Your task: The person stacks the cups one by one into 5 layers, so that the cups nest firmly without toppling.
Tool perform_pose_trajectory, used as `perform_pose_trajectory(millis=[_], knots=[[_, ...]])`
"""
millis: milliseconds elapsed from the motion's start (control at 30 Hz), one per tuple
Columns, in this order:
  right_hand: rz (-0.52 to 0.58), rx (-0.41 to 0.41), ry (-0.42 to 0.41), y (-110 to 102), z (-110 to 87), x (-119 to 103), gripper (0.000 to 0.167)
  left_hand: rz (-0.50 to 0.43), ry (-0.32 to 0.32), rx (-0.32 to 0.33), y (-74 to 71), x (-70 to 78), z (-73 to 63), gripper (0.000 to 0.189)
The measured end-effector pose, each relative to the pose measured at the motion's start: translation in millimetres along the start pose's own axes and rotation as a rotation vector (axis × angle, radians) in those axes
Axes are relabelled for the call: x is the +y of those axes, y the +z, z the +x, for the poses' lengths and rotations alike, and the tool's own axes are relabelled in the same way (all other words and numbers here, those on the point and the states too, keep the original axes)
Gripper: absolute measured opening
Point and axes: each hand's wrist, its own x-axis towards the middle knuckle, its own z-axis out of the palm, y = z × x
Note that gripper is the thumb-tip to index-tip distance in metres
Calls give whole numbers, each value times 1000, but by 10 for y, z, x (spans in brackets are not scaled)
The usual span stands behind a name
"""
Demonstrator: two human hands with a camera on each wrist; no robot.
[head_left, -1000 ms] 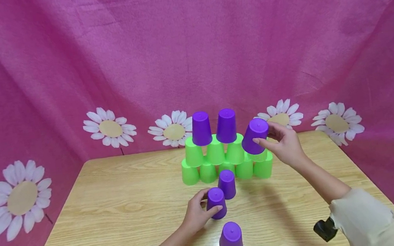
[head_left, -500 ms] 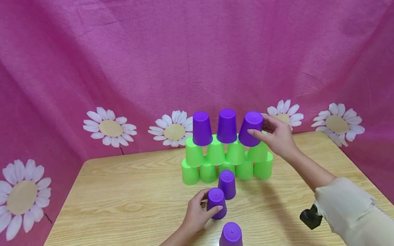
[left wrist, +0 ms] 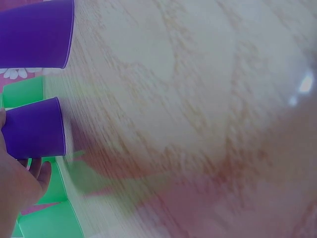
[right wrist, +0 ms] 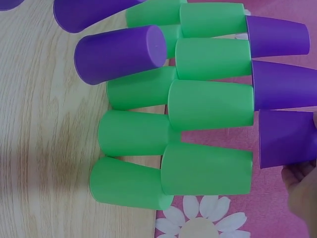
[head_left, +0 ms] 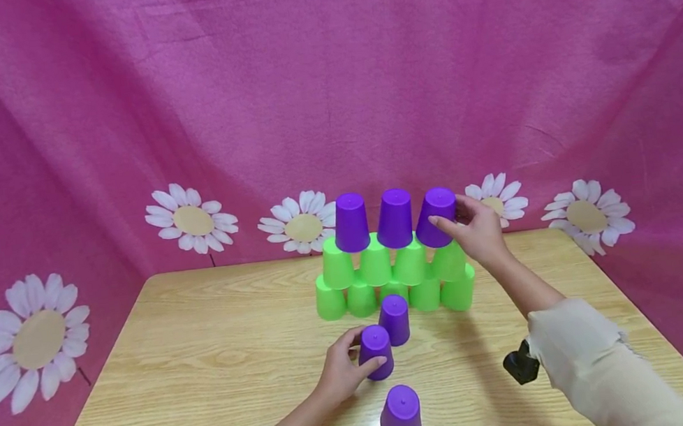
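Observation:
My right hand [head_left: 481, 231] grips an upside-down purple cup [head_left: 441, 203] between thumb and fingers, at the right end of the top row. In the right wrist view a narrow gap shows between this cup's rim [right wrist: 261, 139] and the green cups' bases; it hangs over the space between two of them. Beside it, two purple cups, left [head_left: 351, 222] and middle [head_left: 395, 219], stand on the upper green row [head_left: 375, 265]. My left hand [head_left: 339, 373] holds another upside-down purple cup [head_left: 375, 341] low at the table, thumb on its near side.
Under the upper green row stands a lower row of green cups [head_left: 330, 302] on the wooden table [head_left: 205, 348]. One purple cup [head_left: 395, 319] stands just behind the left hand's cup, another [head_left: 400, 417] nearer the front edge. A pink flowered cloth [head_left: 327, 88] hangs behind.
My right hand has brought its purple cup up and slightly left, then a bit right, levelling it beside the two upper purple cups. The left hand has stayed on its cup.

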Motion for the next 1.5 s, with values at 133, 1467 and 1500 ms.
perform_pose_trajectory(millis=[133, 1467, 1500], knots=[[-24, -10, 21, 40, 25, 26, 50, 8, -2, 4, -6, -15, 2, 51], [19, 81, 23, -119, -221, 15, 55, 16, -28, 54, -129, 61, 83, 49], [27, 97, 19, -116, -237, 29, 54, 16, -29, 58, -142, 76, 85, 49]])
